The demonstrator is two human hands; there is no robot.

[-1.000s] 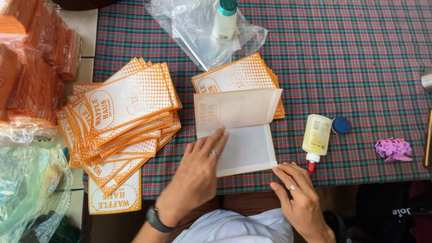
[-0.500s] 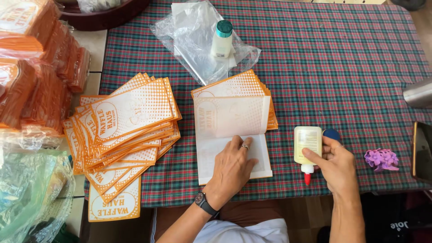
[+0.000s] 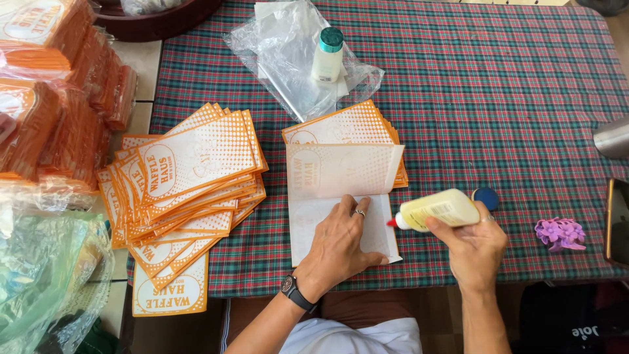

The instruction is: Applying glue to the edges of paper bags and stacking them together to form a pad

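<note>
Glue bottle (image 3: 440,211) is lying sideways in my right hand (image 3: 477,249), which is clenching around its pale yellow body; the red nozzle is pointing left, just beside the right edge of the paper bag (image 3: 342,196). I am pressing my left hand (image 3: 341,246) flat, fingers spread and grasping nothing, on the lower white part of that bag. The bag is lying near the front edge of the desk (image 3: 511,98) on the plaid cloth, its upper flap partly overlapping a stack of orange bags (image 3: 347,128). A fanned pile of orange printed bags (image 3: 190,177) is sitting to the left. A blue cap (image 3: 486,195) is resting just behind the right hand.
</note>
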